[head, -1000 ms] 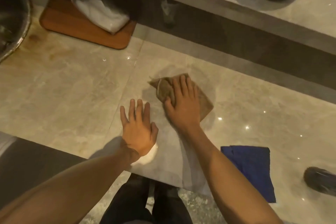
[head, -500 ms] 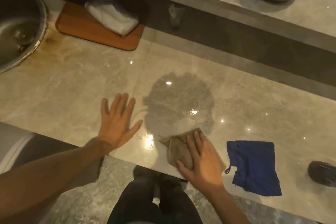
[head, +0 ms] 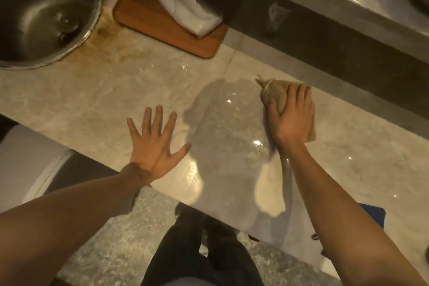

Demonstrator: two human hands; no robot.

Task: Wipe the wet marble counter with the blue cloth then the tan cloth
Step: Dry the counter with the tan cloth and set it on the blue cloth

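The right hand [head: 291, 118] presses the crumpled tan cloth [head: 276, 93], clenched, right of centre on the beige marble bench [head: 116, 90]; the left hand [head: 154, 144] lies flat, released. Bunched cloth could smear the wet patch [head: 220, 127].

The marble counter [head: 130, 90] lies open between the left hand [head: 154, 146], spread flat near its front edge, and the right hand [head: 291, 116], pressed on the tan cloth [head: 276, 93] close under the raised ledge [head: 325, 37] that walls the far side. A steel basin [head: 44, 14] and a wooden board [head: 167, 28] with a white towel [head: 188, 9] block the far left; the blue cloth [head: 373, 213] lies by the right forearm.
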